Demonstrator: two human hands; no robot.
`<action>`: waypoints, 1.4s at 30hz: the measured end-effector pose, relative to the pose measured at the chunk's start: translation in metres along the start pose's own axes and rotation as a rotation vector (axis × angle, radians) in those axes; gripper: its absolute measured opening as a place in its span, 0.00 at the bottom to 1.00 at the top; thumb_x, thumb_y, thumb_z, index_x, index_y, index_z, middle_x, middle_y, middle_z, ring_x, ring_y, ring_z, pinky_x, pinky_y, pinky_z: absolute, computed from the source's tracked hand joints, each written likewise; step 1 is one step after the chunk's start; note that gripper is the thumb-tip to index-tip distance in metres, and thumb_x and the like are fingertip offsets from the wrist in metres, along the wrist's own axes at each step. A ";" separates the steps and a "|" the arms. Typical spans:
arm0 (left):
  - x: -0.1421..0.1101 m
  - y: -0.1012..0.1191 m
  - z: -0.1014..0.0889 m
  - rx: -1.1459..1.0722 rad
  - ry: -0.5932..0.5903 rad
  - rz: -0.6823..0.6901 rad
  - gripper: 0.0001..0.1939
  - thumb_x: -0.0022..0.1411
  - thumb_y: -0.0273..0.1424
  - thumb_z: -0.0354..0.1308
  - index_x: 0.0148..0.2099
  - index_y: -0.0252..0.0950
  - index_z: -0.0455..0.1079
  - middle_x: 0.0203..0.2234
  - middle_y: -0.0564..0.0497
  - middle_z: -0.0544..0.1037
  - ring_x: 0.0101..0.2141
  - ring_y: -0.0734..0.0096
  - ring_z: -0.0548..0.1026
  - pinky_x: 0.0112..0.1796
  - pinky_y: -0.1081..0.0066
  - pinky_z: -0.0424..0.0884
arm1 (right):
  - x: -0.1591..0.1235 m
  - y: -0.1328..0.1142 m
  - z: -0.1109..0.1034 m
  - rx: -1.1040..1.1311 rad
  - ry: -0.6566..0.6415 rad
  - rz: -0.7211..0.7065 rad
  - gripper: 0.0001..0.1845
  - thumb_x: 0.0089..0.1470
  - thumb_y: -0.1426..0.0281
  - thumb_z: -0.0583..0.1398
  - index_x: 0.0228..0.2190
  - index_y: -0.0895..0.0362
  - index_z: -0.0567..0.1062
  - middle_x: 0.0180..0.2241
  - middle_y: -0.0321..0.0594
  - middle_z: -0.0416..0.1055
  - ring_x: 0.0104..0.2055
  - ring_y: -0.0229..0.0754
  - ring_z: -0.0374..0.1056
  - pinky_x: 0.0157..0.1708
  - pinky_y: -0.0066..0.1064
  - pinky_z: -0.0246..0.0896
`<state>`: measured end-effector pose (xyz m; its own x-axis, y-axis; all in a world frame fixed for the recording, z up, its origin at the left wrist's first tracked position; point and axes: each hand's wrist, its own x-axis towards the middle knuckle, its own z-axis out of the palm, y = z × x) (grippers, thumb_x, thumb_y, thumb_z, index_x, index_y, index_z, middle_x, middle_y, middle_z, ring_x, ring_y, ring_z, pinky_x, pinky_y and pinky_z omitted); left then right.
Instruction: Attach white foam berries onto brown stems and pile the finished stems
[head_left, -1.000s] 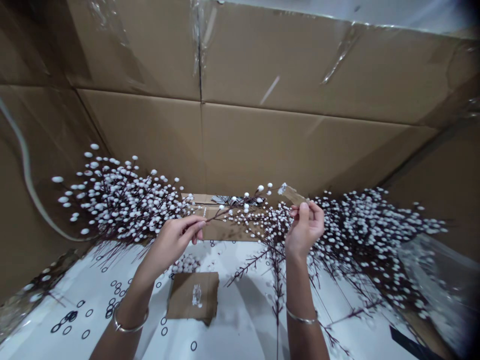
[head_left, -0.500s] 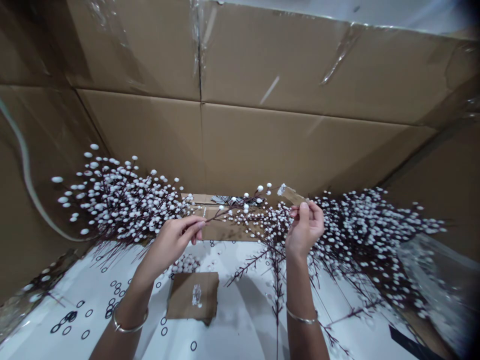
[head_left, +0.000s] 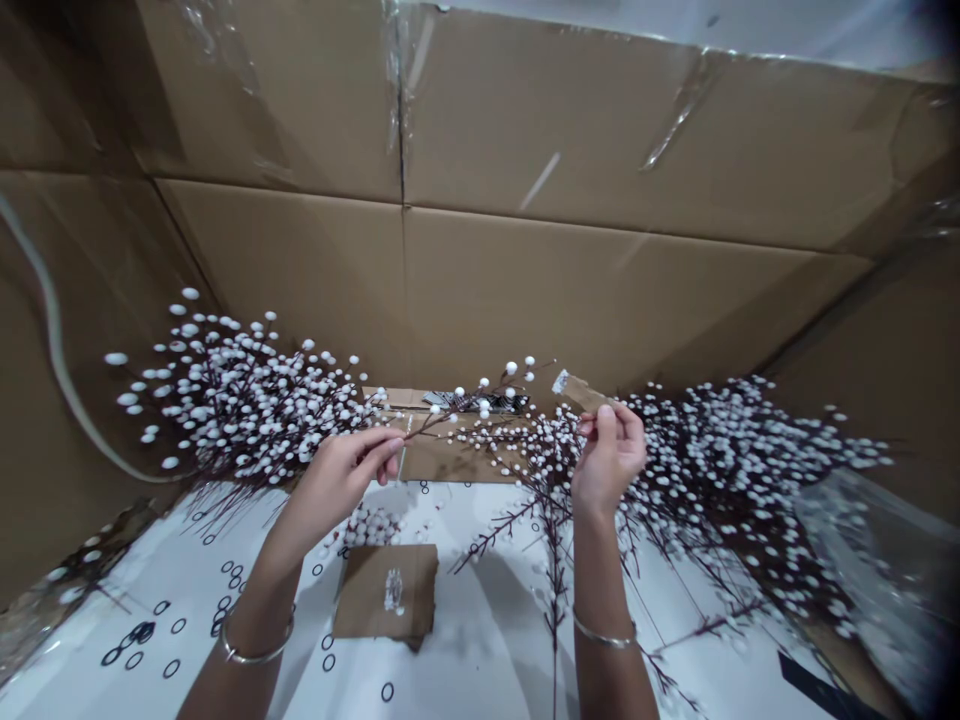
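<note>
- Overhead and behind, big taped cardboard walls fold around a white desk printed with small black rings; a pale cable runs down the left wall.
- Left hand: fingers curled nearly together, fingertips pinching a thin dark stem that reaches out toward the middle, with a few white berries along it.
- Right hand: thumb and fingers closed on a narrow cardboard strip, its far end pale and taped, with the berry sprigs just beside the hand.
- White-berried branches lie in two big bunches, one left of the left hand, one right of the right hand; loose stems hang down over the desk.
- Square of cardboard lies flat on the desk below the hands.
- Clear plastic bunches at the right, under the branches' edge.
- Metal bangles circle both wrists.
</note>
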<state>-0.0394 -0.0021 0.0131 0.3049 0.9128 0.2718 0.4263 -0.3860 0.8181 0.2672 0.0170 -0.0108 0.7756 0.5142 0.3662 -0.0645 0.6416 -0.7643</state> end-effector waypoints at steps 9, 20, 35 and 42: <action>-0.001 -0.003 -0.016 -0.013 0.120 -0.020 0.15 0.67 0.41 0.54 0.41 0.34 0.74 0.25 0.52 0.75 0.24 0.74 0.70 0.28 0.76 0.67 | -0.041 0.015 0.015 -0.524 -1.022 0.377 0.15 0.56 0.63 0.60 0.40 0.60 0.77 0.30 0.40 0.74 0.28 0.37 0.67 0.28 0.27 0.60; -0.002 0.004 -0.016 -0.030 0.101 -0.020 0.15 0.67 0.40 0.53 0.41 0.33 0.74 0.24 0.52 0.74 0.24 0.75 0.70 0.27 0.76 0.65 | -0.132 0.052 0.044 -0.883 -1.764 0.320 0.11 0.53 0.77 0.57 0.34 0.60 0.80 0.29 0.40 0.75 0.31 0.37 0.66 0.32 0.25 0.55; 0.007 0.009 0.001 -0.240 -0.087 -0.015 0.14 0.68 0.38 0.52 0.40 0.32 0.71 0.23 0.52 0.74 0.23 0.76 0.71 0.27 0.75 0.67 | -0.096 0.015 0.044 -0.211 -1.282 0.375 0.20 0.63 0.59 0.55 0.54 0.50 0.71 0.55 0.42 0.69 0.55 0.42 0.66 0.50 0.34 0.63; 0.014 0.011 0.029 -0.423 -0.273 -0.080 0.15 0.67 0.39 0.53 0.38 0.31 0.71 0.22 0.51 0.74 0.21 0.76 0.71 0.23 0.75 0.61 | -0.081 0.010 0.038 0.087 -1.061 0.572 0.16 0.56 0.59 0.62 0.43 0.52 0.78 0.48 0.41 0.74 0.44 0.39 0.71 0.50 0.34 0.64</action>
<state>-0.0059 0.0023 0.0109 0.5211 0.8472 0.1034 0.0925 -0.1765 0.9799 0.1794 0.0035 -0.0279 -0.2772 0.9216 0.2717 -0.3038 0.1842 -0.9348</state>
